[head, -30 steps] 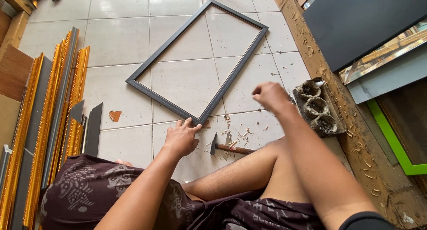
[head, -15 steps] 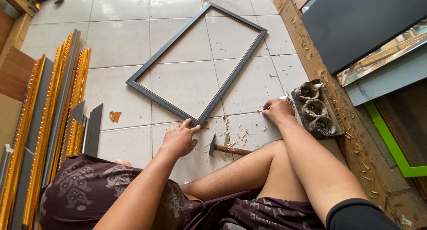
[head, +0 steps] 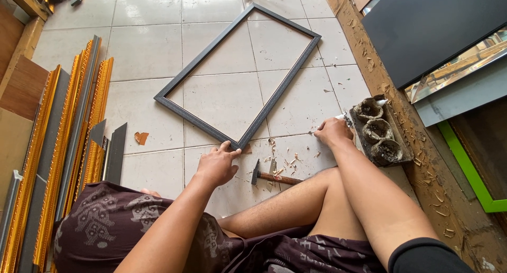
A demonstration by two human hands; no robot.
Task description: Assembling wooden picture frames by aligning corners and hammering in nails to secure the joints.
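Note:
A dark grey rectangular picture frame (head: 208, 126) lies flat on the tiled floor, tilted like a diamond. My left hand (head: 217, 165) rests with fingers spread on the floor, its fingertips touching the frame's nearest corner. My right hand (head: 331, 130) is down at the floor beside a small tray (head: 397, 146) of three dirty round pots, fingers pinched on a small thin nail whose tip points left. A hammer (head: 274, 177) with a wooden handle lies on the tile between my hands, close to my knee.
Gold and grey moulding strips (head: 63, 146) lie in a row at the left. Wood chips litter the tiles and a wooden beam (head: 422, 162) at the right. Dark panels, a mirror and a green frame (head: 465, 170) stand beyond it. My bare legs fill the foreground.
My right hand has dropped from the air to the floor beside the pot tray and closed on a small nail. My left hand has stayed at the frame's corner.

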